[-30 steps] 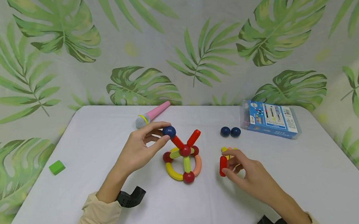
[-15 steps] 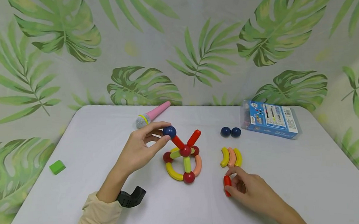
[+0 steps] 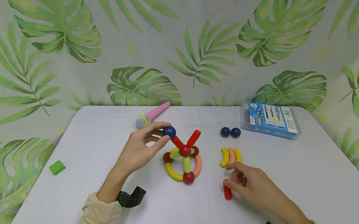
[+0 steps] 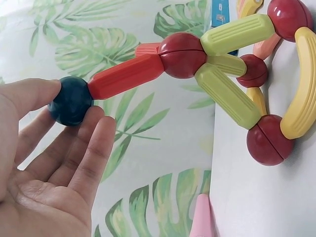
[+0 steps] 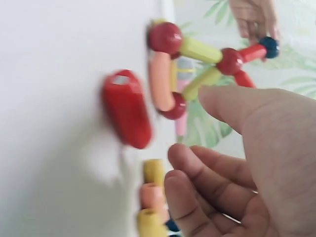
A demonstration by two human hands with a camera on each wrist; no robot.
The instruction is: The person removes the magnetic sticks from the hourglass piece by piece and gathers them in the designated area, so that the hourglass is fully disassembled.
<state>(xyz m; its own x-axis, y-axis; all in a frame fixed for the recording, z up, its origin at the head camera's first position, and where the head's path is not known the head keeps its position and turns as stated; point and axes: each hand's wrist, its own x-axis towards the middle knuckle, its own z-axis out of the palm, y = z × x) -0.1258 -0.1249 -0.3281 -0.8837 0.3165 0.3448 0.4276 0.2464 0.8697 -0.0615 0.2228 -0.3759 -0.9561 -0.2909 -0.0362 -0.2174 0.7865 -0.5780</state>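
Observation:
My left hand (image 3: 144,148) pinches a dark blue ball (image 4: 70,100) between thumb and fingertips. The ball sits against the end of a red rod (image 4: 127,76), part of a magnetic stick-and-ball structure (image 3: 185,150). This has a ring of yellow and orange curved sticks, red balls, light green rods rising to a top ball, and a second red rod (image 3: 194,137) pointing up to the right. A short red stick (image 5: 127,109) lies on the white table. Just off it, my right hand (image 3: 251,183) has its fingers parted, with nothing between them.
Yellow and orange curved sticks (image 3: 231,156) lie side by side beyond my right hand. Two dark blue balls (image 3: 230,132) are behind them, near a blue box (image 3: 272,119). A pink toy microphone (image 3: 153,114) lies at the back, a green block (image 3: 57,167) at left.
My right hand has brought the red stick toward the near side, set it on the table and let go. The left hand and the structure have stayed in place.

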